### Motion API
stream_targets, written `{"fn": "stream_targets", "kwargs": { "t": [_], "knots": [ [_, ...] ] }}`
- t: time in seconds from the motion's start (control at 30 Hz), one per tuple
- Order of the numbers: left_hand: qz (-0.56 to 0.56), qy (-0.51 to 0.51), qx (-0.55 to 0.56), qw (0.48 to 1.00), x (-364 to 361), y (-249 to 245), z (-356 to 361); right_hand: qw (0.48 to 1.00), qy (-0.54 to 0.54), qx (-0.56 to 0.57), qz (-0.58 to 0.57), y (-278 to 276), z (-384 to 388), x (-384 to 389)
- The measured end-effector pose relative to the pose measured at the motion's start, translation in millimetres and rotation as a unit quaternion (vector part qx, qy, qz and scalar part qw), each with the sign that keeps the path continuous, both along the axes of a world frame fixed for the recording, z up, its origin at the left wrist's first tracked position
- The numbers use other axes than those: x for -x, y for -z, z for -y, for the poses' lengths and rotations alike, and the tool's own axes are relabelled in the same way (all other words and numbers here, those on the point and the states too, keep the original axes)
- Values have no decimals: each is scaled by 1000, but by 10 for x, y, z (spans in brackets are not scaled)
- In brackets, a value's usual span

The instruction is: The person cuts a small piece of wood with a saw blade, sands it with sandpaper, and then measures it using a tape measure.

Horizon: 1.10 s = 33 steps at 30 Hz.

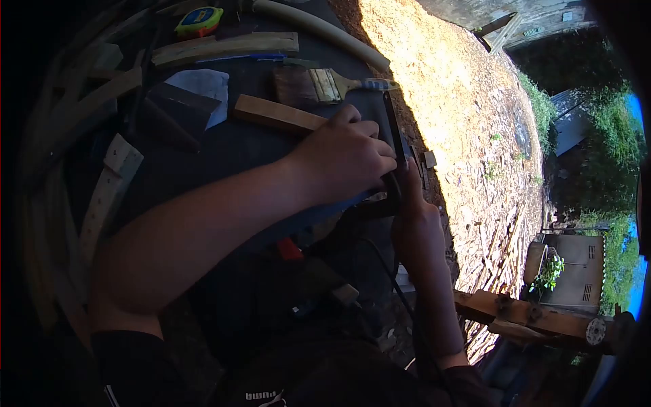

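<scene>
My left hand [347,154] reaches across from the left, its fingers curled against a long dark narrow object [391,125]. What kind of object it is cannot be made out in the shadow. My right hand [415,216] is closed around the lower part of the same dark object, thumb pointing up along it. Beneath my left wrist, a squared wooden block [274,113] sticks out to the left. Just above lies a wide paintbrush [315,86] with dark bristles. A black cable [392,275] hangs beside my right forearm.
On the dark worktop [224,169] lie a yellow-green tape measure [199,22], a wooden strip [227,49], a pale curved rod [325,30] and a wooden piece with holes [110,186]. Sunlit ground with wood chips [475,102] spreads beyond. A timber beam [529,315] stands at lower right.
</scene>
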<state>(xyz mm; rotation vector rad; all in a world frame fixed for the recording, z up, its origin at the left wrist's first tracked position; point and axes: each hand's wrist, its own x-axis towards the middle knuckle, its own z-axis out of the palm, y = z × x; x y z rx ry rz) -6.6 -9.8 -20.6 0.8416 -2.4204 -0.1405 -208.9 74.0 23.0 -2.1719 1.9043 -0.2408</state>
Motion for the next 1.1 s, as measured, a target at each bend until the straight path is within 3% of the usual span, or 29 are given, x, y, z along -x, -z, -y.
{"fn": "stream_targets", "kwargs": {
  "t": [0.17,0.2,0.3,0.4,0.6,0.83,1.1],
  "knots": [
    [9,-9,-10,1000,-1,-31,2,997,20,-67,-24,-96,-641,335],
    [8,-8,-14,1000,-2,-30,7,999,4,-40,10,-99,-642,308],
    [-15,9,-15,1000,-3,-30,14,993,69,-94,-35,-29,-263,207],
    [-22,9,-3,1000,-10,-20,17,996,49,-69,42,-41,79,98],
    [-11,-4,1,1000,-5,-34,-13,997,23,-70,19,-128,-540,304],
    [-37,9,8,999,8,18,31,997,55,-40,31,76,-9,115],
    [-17,0,-8,1000,-1,-39,-22,996,29,-75,-30,-124,-604,290]
  ]
}}
